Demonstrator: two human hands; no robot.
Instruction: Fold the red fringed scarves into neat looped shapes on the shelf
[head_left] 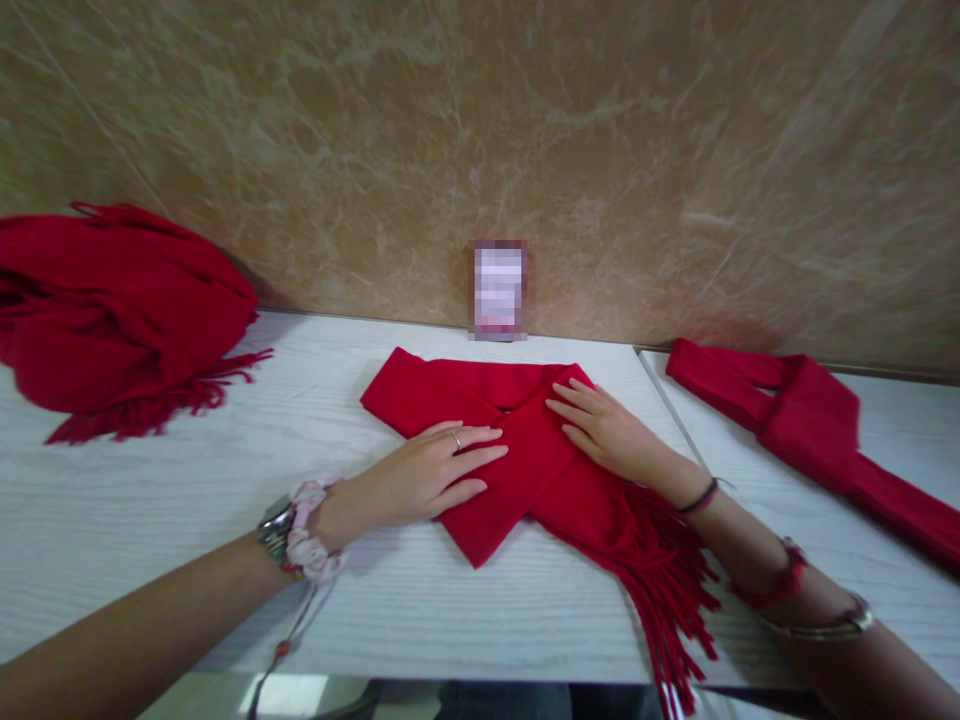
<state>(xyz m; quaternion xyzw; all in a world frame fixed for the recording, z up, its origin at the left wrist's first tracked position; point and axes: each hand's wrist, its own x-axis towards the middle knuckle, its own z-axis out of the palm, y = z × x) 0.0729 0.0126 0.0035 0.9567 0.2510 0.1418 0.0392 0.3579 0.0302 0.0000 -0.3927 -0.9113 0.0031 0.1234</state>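
Note:
A red scarf (517,465) lies folded on the white table (300,400), its two bands crossing near the middle. One end is pointed and turned toward the near edge; the other ends in long fringe at the lower right, hanging past the edge. My left hand (442,465), with a ring, rests flat on the scarf's left part, fingers apart. On the upper right part lies my right hand (611,430), palm down with fingers spread. Neither hand grips the cloth.
A heap of red fringed cloth (127,310) sits at the left. Another folded red scarf (810,420) lies at the right, across a table seam. Against the marble wall (360,150) stands a blurred upright card or device (499,290).

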